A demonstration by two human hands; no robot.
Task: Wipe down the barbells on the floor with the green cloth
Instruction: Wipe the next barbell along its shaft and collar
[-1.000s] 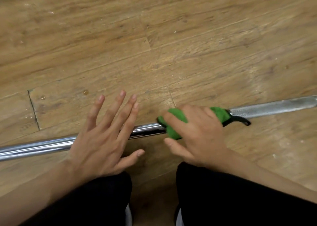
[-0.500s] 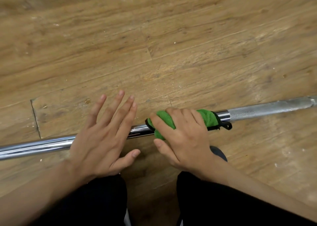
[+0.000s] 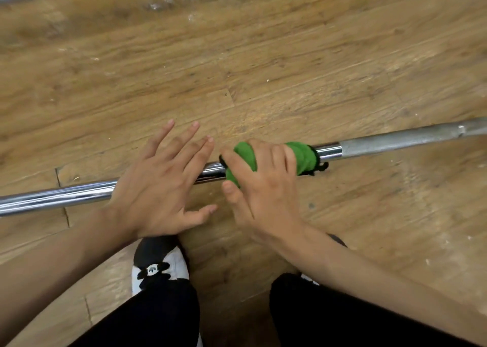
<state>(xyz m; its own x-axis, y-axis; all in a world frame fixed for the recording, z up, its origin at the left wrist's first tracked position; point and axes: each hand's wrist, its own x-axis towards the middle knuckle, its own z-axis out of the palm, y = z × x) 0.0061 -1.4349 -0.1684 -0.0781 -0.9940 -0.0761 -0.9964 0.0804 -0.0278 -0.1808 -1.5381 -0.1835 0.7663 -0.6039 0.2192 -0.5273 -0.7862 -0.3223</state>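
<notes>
Barbell [image 3: 66, 195]: lies on wooden floor [image 3: 263, 70], long axis left-right. Right hand [image 3: 266, 180] grip clenched around green cloth [image 3: 300, 157] on bar; left hand [image 3: 158, 186] flat, fingers spread, alongside.

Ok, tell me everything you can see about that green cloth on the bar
The green cloth looks like soft microfibre with black edging and a small black loop hanging at its right end. It is wrapped around the near barbell, at the shiny smooth section beside the duller knurled part. The right hand grips it, covering its middle; the left hand is not touching it.
</notes>
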